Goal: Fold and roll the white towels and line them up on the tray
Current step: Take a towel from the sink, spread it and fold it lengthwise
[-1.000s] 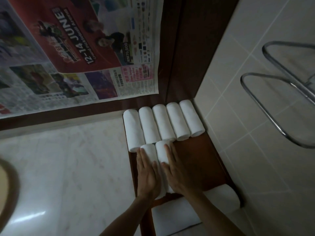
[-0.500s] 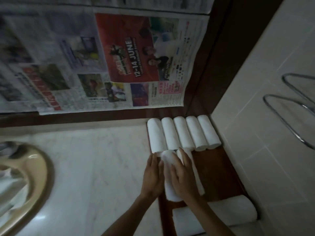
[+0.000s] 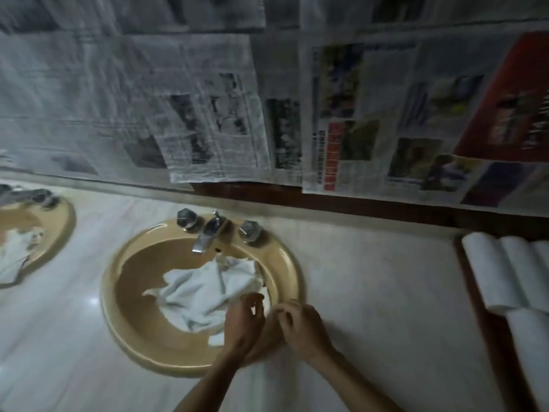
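While our hands meet over the near rim of the tan sink (image 3: 291,281), the left hand (image 3: 245,322) and right hand (image 3: 300,325) sit side by side, fingers loosely curled, gripping nothing we can make out (blurry). Loose white towels (image 3: 205,292) lie heaped in the basin, presumably the supply pile. Rolled towels (image 3: 499,269) sit packed on the dark tray (image 3: 493,331) at the table's right, well apart, so the next pick is here.

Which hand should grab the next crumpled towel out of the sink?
Probably the left hand. It is already over the sink bowl, fingers curled right at the edge of the crumpled towels. The right hand sits over the rim on the counter side, farther from the pile.
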Available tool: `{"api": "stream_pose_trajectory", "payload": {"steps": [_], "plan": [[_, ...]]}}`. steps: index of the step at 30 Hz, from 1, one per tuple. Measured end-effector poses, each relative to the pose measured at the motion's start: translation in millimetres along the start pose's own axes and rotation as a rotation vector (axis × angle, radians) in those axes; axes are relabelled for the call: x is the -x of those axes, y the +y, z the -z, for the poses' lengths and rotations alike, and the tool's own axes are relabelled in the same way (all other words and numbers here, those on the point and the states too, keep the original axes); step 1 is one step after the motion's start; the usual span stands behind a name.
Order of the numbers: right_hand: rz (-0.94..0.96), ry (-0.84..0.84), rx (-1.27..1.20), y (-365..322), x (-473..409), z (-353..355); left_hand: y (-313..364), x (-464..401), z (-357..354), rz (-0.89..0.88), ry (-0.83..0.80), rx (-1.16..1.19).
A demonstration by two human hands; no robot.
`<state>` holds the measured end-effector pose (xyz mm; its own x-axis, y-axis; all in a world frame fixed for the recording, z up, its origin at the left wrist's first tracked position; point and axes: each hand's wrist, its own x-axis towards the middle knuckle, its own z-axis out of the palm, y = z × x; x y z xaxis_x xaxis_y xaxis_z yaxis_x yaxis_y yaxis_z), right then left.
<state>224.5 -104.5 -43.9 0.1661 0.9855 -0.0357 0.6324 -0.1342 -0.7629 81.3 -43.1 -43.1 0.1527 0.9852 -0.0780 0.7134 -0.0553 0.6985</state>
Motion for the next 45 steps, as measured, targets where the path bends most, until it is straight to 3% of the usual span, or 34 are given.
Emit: {"api": "stream_pose_trajectory", "payload": {"steps": [6,13,18,21,24,26,30,33,38,42,45], "plan": [[0.047,-0.268,0.326,-33.1,-53.7,-67.2,-86.9,-16.2,42.7,0.129,-0.049,-0.142],[0.041,-0.370,0.536,-30.3,-82.3,-103.4,-116.7,-33.1,44.6,0.127,-0.135,-0.147],[0.023,-0.297,0.412,-23.8,-76.7,-103.3,-120.7,-29.8,48.6,0.123,-0.162,-0.106],[0.069,-0.264,0.244,-25.7,-59.4,-87.6,-131.3,-25.5,54.9,-0.030,-0.114,-0.013],[0.149,-0.129,0.105,-28.8,-36.6,-63.8,-134.0,-23.9,60.4,-0.168,-0.300,-0.105],[0.202,-0.070,0.033,-32.7,-23.4,-47.9,-128.4,-21.6,61.2,-0.194,-0.324,-0.192],[0.264,0.001,-0.012,-34.0,-9.8,-11.0,-97.7,-15.6,64.8,-0.285,-0.101,-0.252],[0.287,0.061,0.035,-18.1,-6.0,25.4,-74.3,-6.0,63.8,-0.378,-0.066,-0.212],[0.341,-0.074,0.213,41.7,21.1,89.9,-7.9,50.1,20.4,-0.387,-0.327,-0.299],[0.091,-0.187,0.324,97.6,75.6,131.3,53.9,120.5,-47.2,-0.301,-0.520,-0.462],[-0.068,-0.204,0.592,130.2,120.3,164.2,105.5,174.1,-90.2,-0.336,-0.679,-0.301]]}}
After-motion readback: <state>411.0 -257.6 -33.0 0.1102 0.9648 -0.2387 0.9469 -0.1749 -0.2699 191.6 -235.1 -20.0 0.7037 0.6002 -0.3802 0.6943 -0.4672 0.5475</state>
